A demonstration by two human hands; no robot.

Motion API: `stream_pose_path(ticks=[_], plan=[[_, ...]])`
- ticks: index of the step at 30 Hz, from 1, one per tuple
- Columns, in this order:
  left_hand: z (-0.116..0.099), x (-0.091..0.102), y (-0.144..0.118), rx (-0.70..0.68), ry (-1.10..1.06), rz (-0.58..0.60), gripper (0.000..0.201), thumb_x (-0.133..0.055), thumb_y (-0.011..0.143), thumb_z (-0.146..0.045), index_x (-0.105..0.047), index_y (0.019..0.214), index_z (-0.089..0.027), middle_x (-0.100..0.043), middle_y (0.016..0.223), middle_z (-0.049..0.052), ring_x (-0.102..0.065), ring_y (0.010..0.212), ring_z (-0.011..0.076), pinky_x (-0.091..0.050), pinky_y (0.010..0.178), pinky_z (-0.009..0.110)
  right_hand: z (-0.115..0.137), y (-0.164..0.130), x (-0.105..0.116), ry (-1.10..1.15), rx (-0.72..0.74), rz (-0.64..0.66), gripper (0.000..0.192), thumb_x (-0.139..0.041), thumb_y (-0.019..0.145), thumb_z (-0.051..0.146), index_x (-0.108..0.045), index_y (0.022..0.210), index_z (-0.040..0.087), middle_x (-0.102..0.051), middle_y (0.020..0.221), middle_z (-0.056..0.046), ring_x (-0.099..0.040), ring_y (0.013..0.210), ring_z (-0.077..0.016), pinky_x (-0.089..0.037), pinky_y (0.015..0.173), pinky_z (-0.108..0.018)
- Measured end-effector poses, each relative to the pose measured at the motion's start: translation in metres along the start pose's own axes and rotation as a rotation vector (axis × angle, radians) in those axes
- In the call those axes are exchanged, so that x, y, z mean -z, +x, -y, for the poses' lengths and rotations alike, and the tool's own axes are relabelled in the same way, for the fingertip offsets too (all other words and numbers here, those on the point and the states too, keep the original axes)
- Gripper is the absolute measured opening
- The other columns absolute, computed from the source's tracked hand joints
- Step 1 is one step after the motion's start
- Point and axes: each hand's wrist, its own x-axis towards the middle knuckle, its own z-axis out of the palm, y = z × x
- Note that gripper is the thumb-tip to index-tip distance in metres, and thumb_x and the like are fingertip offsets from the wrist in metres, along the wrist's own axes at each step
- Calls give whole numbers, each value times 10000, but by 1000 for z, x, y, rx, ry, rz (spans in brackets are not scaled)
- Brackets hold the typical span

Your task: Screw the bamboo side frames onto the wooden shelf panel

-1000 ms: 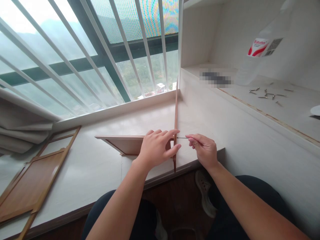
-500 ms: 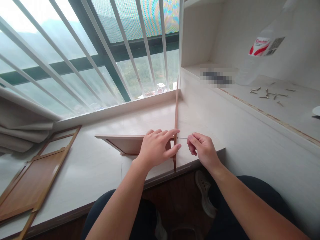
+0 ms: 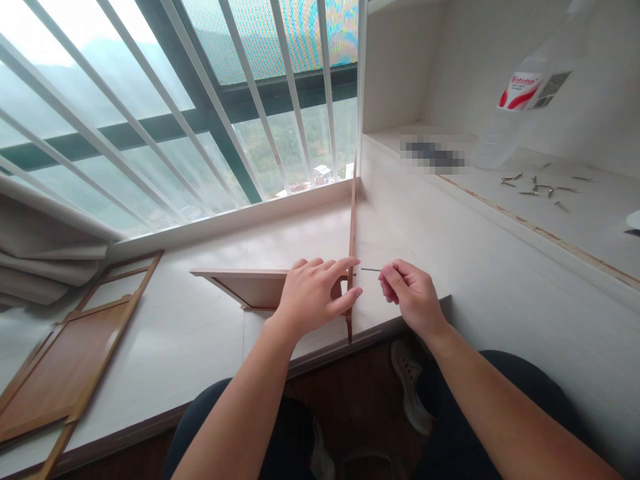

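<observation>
My left hand [image 3: 313,293] grips the joint where a thin upright wooden panel [image 3: 353,220] meets a second wooden panel [image 3: 245,285] standing on edge on the white sill [image 3: 200,320]. My right hand [image 3: 411,293] pinches a thin metal screw [image 3: 370,269] by its head. The screw lies level and its tip points at the upright panel's right face, a short gap away from a small hole there.
A framed brown wooden panel [image 3: 60,360] lies flat at the left of the sill. On the raised shelf at right stand a plastic bottle [image 3: 520,100] and several loose screws [image 3: 537,187]. White window bars fill the back. A shoe [image 3: 406,380] rests on the dark floor below.
My right hand has drawn the screw a little to the right and up, so its tip has come away from the upright panel. My left hand has stayed put.
</observation>
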Motion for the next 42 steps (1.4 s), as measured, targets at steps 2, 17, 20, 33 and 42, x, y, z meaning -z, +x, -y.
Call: stream_pose_path(ticks=[2, 17, 20, 33, 42], plan=[[0, 0, 0, -1, 6, -1, 452, -487, 992, -576, -567, 1356, -320, -766, 962, -15, -656, 910, 230, -346, 780, 390, -4, 0, 0, -51, 48, 10, 333, -575, 1005, 489, -655, 843, 209, -559, 608, 27, -504, 543, -120, -404, 533, -256], [1, -1, 1, 1, -4, 0, 446, -502, 984, -568, -568, 1352, -325, -763, 952, -28, -657, 908, 224, -350, 780, 396, -15, -1, 1, -162, 148, 26, 283, -566, 1018, 464, -686, 924, 226, -562, 622, 35, -511, 549, -128, -423, 576, -270], [1, -1, 4, 11, -7, 7, 442, -512, 976, -567, -572, 1346, -333, -754, 896, -35, -659, 901, 226, -354, 786, 392, -16, 1, 2, -175, 157, 17, 288, -566, 1017, 467, -692, 929, 224, -562, 615, 36, -514, 549, -128, -424, 581, -270], [-5, -2, 9, 59, 8, -13, 419, -520, 970, -533, -594, 1340, -350, -753, 868, -24, -675, 903, 233, -374, 795, 368, -14, 6, 3, -159, 163, 4, 333, -563, 1005, 510, -706, 926, 220, -551, 588, 38, -510, 533, -134, -419, 576, -270], [-9, -2, 3, 56, 15, -14, 405, -525, 978, -498, -581, 1353, -356, -743, 854, -37, -662, 892, 220, -358, 789, 367, -12, 4, 9, -175, 196, 28, 318, -573, 1005, 480, -733, 936, 215, -550, 578, 38, -522, 540, -132, -442, 604, -267]])
